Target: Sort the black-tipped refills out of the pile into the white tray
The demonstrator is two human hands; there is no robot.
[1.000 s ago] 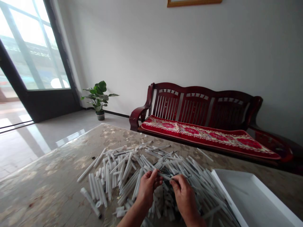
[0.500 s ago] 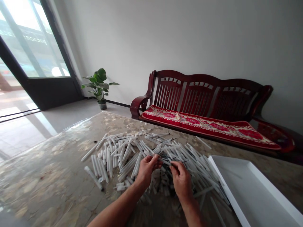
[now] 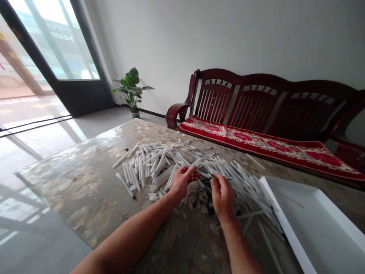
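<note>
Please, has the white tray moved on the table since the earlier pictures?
No. Against the wooden bench, the white tray shows no clear shift, and it remains beside the white tubes; the camera's view changed.

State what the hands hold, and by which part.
The left hand and right hand pinch a slim, straight, greyish-white, plastic-looking tube near its opposite ends.

The white tray [image 3: 313, 217] and settee [image 3: 251, 108] are cut off at right; the held tube [image 3: 203, 173] is partly covered by the hands [image 3: 224, 196].
</note>
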